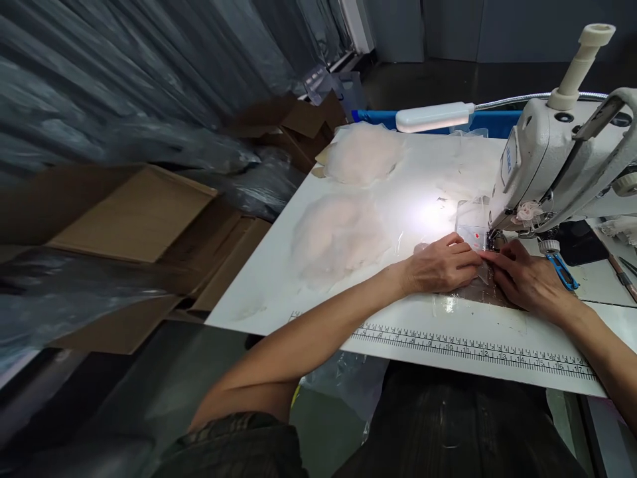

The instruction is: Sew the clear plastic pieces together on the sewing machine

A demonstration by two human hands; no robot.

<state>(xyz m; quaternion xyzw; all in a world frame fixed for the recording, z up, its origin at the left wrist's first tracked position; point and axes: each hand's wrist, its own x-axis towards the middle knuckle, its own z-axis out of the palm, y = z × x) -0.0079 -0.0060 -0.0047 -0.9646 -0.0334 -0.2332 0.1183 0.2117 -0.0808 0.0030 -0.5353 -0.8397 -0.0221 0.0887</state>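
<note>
A white sewing machine (pixel 542 156) stands at the right, its presser foot (pixel 492 239) low over the table. Just left of the foot, my left hand (pixel 444 267) has its fingers bent and pressed together on a thin, sheer white piece (pixel 480 273). From the other side my right hand (pixel 530 277) pinches the same piece, close in front of the foot. The two hands' fingertips nearly meet there, and they hide part of the piece. A small white patch with red marks (pixel 472 236) lies beside the foot.
Two pale piles of sheer pieces, a nearer pile (pixel 338 239) and a farther pile (pixel 365 154), lie on the white table (pixel 259 292). A printed ruler (pixel 448 346) runs along its front edge. Blue snips (pixel 562 272) lie at right. Cardboard boxes (pixel 134 212) stand at left.
</note>
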